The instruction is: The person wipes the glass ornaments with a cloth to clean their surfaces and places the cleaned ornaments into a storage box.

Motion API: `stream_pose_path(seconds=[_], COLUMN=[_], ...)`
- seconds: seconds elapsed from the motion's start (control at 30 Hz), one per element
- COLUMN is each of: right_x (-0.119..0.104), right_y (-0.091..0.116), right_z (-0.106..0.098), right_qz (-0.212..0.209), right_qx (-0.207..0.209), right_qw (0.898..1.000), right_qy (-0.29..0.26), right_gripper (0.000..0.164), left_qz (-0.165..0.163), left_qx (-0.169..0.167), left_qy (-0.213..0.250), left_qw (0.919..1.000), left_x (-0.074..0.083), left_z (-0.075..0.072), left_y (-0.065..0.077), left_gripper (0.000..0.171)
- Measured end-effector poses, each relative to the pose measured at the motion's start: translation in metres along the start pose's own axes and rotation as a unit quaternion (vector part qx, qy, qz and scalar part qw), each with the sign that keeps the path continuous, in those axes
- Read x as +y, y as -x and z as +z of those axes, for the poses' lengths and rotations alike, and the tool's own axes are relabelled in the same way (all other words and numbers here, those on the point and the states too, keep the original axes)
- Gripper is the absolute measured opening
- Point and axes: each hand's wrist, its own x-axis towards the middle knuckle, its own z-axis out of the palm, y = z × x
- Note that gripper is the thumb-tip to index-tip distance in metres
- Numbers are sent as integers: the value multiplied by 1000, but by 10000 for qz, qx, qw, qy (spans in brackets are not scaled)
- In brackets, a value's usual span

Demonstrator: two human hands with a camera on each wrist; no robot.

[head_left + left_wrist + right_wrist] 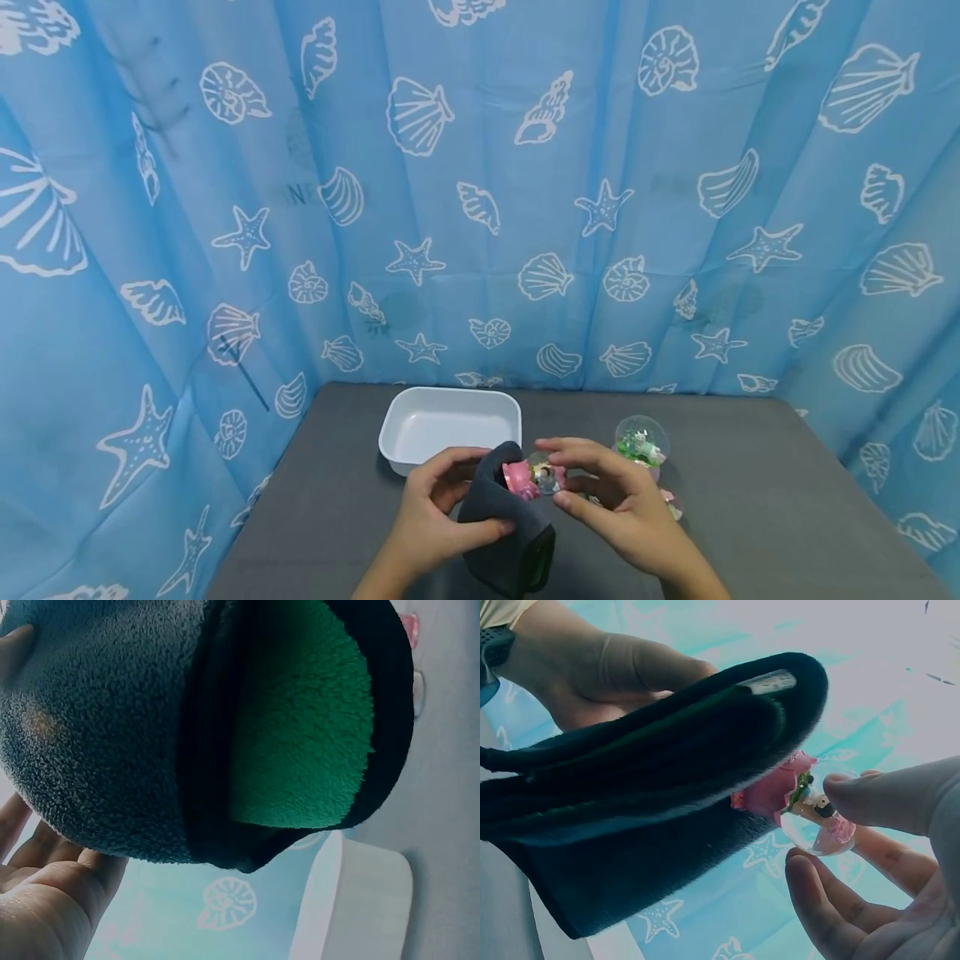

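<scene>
1. Pinching snow globe (531, 477) by dome (819, 831) w/ R hand (624, 505) thumb + fingertips; gripping grey cloth (487, 493) w/ L hand (429, 518), half curled.
2. Found betw. hands, pink base (769, 796) against cloth.
3. Prob. best: pinch lightly, cup cloth snugly, turn slowly.
4. See green inner side (300, 727) plainly only in L-wrist view, white tag (771, 682) only in R-wrist.
5. Spot other globes (642, 443) clearly only from head.

Carries, on gray tabletop (787, 500), white tub (450, 429) at ten o'clock, clear globe (642, 442) at two, pink object (672, 502), part-hidden, at three.
</scene>
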Motion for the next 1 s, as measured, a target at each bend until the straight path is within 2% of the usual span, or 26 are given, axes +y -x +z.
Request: stream_pose_path(seconds=[0.3,0.53,0.8,1.0], right_x=[-5,0,12,18], right_y=[-5,-12,-23,-35], right_z=[0,3,9,16], right_qz=[-47,-110,256,333], right_qx=[119,-18,-129,-299], right_qw=[9994,9983,9961,9946], right_qy=[323,575,839,933], right_gripper=[43,40,36,33], left_qz=[27,-32,-194,-338], left_qx=[247,422,556,626], left_qy=[-112,13,42,114], left_qw=[9996,9991,9983,9974], left_x=[-3,-1,6,13], left_z=[-15,-25,-30,-36], left_y=[17,30,40,46], left_gripper=[63,64,64,65])
